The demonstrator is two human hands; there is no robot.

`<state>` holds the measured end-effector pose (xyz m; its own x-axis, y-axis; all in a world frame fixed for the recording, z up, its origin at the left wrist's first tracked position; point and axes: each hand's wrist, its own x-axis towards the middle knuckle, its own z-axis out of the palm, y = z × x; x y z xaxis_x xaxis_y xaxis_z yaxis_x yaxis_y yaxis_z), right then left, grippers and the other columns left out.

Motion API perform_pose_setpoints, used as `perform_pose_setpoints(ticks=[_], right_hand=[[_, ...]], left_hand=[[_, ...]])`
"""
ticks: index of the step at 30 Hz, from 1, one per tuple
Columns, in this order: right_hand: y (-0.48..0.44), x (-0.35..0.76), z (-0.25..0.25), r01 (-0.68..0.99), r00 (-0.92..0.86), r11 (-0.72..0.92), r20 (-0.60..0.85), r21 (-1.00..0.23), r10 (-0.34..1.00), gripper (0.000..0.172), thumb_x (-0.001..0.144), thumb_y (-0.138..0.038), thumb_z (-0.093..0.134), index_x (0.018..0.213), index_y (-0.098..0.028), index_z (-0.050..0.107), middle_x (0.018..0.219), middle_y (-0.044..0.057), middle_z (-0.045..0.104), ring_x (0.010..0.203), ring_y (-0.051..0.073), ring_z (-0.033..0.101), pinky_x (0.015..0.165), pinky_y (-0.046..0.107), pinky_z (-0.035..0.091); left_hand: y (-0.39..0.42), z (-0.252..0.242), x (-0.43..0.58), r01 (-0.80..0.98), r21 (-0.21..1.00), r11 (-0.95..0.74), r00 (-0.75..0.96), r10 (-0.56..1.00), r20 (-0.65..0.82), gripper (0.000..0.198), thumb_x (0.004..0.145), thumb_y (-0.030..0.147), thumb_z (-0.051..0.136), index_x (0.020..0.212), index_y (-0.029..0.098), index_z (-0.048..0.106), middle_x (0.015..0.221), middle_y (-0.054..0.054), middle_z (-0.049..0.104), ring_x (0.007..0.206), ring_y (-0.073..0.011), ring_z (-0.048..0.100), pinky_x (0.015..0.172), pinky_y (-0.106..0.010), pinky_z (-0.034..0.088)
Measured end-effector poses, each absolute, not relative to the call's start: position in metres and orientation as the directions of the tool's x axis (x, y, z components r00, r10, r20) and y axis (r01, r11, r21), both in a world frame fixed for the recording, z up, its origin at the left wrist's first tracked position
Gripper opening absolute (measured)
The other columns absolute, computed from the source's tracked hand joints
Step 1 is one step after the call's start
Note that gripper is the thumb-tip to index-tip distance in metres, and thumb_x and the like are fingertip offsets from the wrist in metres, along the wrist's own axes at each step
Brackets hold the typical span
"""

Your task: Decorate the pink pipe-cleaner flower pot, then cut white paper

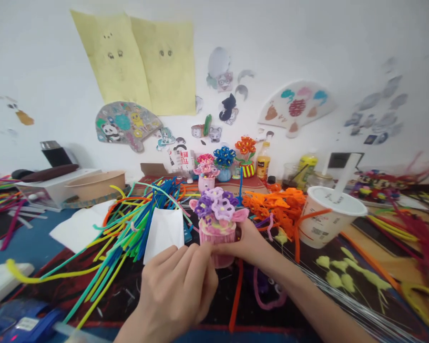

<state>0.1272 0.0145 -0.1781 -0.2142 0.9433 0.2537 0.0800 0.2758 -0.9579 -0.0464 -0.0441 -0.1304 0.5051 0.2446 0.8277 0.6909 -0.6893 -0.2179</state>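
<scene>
A small pink pot [219, 252] made of pipe cleaners stands upright in front of me, topped with purple and lilac pipe-cleaner flowers [218, 204]. Pink leaf-like loops stick out on both sides. My right hand [248, 245] is wrapped around the pot's right side, thumb across its front. Against that thumb, my left hand [180, 283] is closed with its fingers curled; whatever its fingertips pinch is hidden. A white paper [163, 233] lies just beyond my left hand. Below the pot lie an orange pipe cleaner [237, 300] and a purple loop [268, 302].
Left lies a bundle of green, blue and yellow pipe cleaners [128, 238], with a blue glue gun [32, 319] nearer me. Right are orange pipe-cleaner pieces [279, 209], a lidded paper cup [323, 224], metal wires [346, 300] and yellow scissors [423, 305]. Finished flower pots [224, 164] stand behind.
</scene>
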Motion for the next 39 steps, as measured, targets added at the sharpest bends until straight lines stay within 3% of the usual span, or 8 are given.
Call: perform_pose_setpoints(ticks=[5,15,20,25,28,34,37,39], right_hand=[[0.011,0.132,-0.17,-0.106,-0.301,0.155,0.18,-0.982,0.937,0.055,0.059,-0.026,0.087,0.109,-0.02,0.065,0.114,0.007,0.072,0.105,0.027,0.067,0.094,0.042,0.052],[0.012,0.142,-0.168,-0.096,-0.336,0.066,0.095,-0.993,0.937,0.064,0.056,-0.024,0.088,0.113,-0.019,0.062,0.119,0.009,0.07,0.111,0.029,0.064,0.1,0.046,0.048],[0.014,0.145,-0.169,-0.104,-0.324,0.066,0.096,-0.992,0.941,0.067,0.054,-0.024,0.089,0.114,-0.02,0.061,0.118,0.009,0.07,0.112,0.03,0.064,0.1,0.048,0.047],[0.011,0.144,-0.167,-0.12,-0.32,0.111,0.144,-0.987,0.936,0.07,0.057,-0.024,0.088,0.12,-0.022,0.058,0.127,0.009,0.065,0.118,0.028,0.06,0.102,0.045,0.045],[0.008,0.14,-0.169,-0.162,-0.331,0.094,0.144,-0.982,0.933,0.075,0.057,-0.024,0.089,0.123,-0.022,0.054,0.127,0.01,0.065,0.117,0.028,0.061,0.099,0.043,0.048],[0.007,0.143,-0.157,-0.185,-0.407,0.165,0.228,-0.969,0.884,0.06,0.061,-0.04,0.086,0.111,-0.019,0.061,0.108,0.009,0.071,0.103,0.026,0.066,0.094,0.04,0.049],[0.006,0.159,-0.142,-0.025,-0.324,0.254,0.249,-0.967,0.913,0.047,0.064,-0.043,0.082,0.1,-0.02,0.064,0.093,0.005,0.07,0.089,0.022,0.066,0.082,0.034,0.051],[0.003,0.169,-0.133,0.165,-0.247,0.3,0.255,-0.939,0.935,0.033,0.065,-0.043,0.08,0.082,-0.019,0.065,0.07,-0.001,0.061,0.066,0.016,0.059,0.061,0.026,0.047]], left_hand=[[-0.044,-0.133,-0.045,0.678,-0.089,-0.73,0.48,0.348,0.805,0.017,0.081,0.005,0.05,0.075,0.017,0.061,0.054,0.002,0.055,0.044,-0.014,0.048,0.043,-0.029,0.035],[-0.036,-0.146,-0.048,0.765,0.011,-0.644,0.423,0.515,0.745,0.018,0.086,0.011,0.045,0.077,0.019,0.058,0.061,0.002,0.061,0.046,-0.0146,0.058,0.044,-0.026,0.041],[-0.03,-0.145,-0.048,0.796,0.293,-0.53,0.228,0.71,0.666,0.013,0.09,0.025,0.048,0.096,0.018,0.057,0.078,-0.004,0.069,0.067,-0.0192,0.069,0.056,-0.029,0.051],[-0.026,-0.154,-0.043,0.716,0.556,-0.422,0.23,0.895,0.382,0.068,0.076,0.032,0.072,0.132,0.012,0.039,0.128,-0.02,0.06,0.115,-0.0311,0.06,0.09,-0.048,0.052],[-0.027,-0.158,-0.037,0.647,0.641,-0.414,0.232,0.907,0.351,0.083,0.07,0.027,0.076,0.139,0.015,0.032,0.135,-0.019,0.056,0.123,-0.0318,0.055,0.098,-0.051,0.047],[-0.032,-0.147,-0.032,0.566,0.708,-0.422,0.166,0.9,0.403,0.059,0.073,0.03,0.07,0.125,0.018,0.044,0.111,-0.011,0.07,0.097,-0.0272,0.069,0.078,-0.041,0.055],[-0.033,-0.144,-0.034,0.622,0.683,-0.383,0.112,0.907,0.407,0.061,0.074,0.032,0.068,0.126,0.015,0.042,0.106,-0.013,0.071,0.094,-0.0287,0.07,0.074,-0.041,0.055],[-0.032,-0.146,-0.035,0.665,0.65,-0.367,0.096,0.905,0.413,0.062,0.075,0.033,0.068,0.127,0.013,0.042,0.104,-0.015,0.072,0.094,-0.0303,0.07,0.072,-0.042,0.055]])
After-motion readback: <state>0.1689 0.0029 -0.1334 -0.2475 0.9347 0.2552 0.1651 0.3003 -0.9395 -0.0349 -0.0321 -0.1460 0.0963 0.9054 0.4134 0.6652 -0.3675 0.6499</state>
